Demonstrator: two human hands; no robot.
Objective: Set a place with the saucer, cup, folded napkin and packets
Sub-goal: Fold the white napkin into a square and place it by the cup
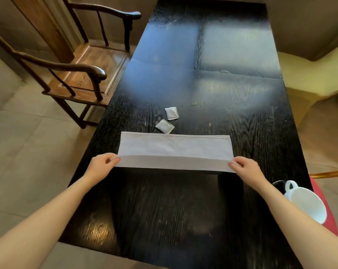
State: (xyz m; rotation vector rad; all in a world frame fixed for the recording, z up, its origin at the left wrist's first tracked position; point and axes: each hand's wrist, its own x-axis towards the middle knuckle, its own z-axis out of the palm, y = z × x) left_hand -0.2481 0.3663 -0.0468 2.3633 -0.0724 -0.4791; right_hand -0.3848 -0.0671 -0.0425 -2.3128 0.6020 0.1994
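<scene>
A white napkin (pixel 175 151) lies as a long strip across the dark wooden table (pixel 232 117), its near edge folded up and lifted off the surface. My left hand (pixel 101 166) pinches the napkin's near left corner. My right hand (pixel 245 168) pinches its near right corner. Two small white packets (pixel 171 113) (pixel 165 126) lie just beyond the napkin's far edge. A white cup (pixel 305 203) lies tilted at the table's right edge, handle toward the table. A dark saucer (pixel 278 185) shows partly behind the cup.
A wooden armchair (pixel 83 72) stands along the table's left side. Something red (pixel 325 216) sits under the cup at the right edge. A pale cushioned seat (pixel 307 74) is at the far right. Tiled floor lies to the left.
</scene>
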